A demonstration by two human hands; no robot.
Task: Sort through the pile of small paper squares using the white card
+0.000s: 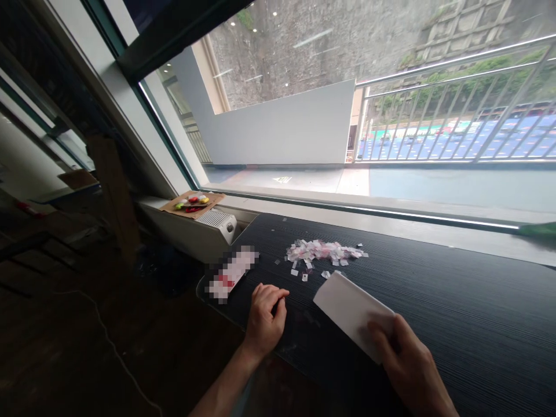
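Observation:
My right hand (pixel 406 353) grips a white sheet, perhaps folded paper or card (pixel 354 313), by its near end, thumb on top. The sheet is tilted over the dark table, its far corner close to a heap of small white and pinkish paper pieces (pixel 324 251). My left hand (pixel 266 315) hovers at or just above the table's near edge, left of the sheet. Its fingers are loosely curled, with the thumb near the index fingertip and nothing visible between them. A blurred-out pale pack with a red patch (pixel 232 275) lies left of that hand.
The black wood-grain table (pixel 486 307) runs along a large window. Beyond its left end stands a white radiator-like unit (pixel 219 223) with brown cardboard (pixel 171 207) carrying colourful small items. A green object (pixel 538 230) sits on the sill at right. A cable (pixel 108 341) trails over the dark floor.

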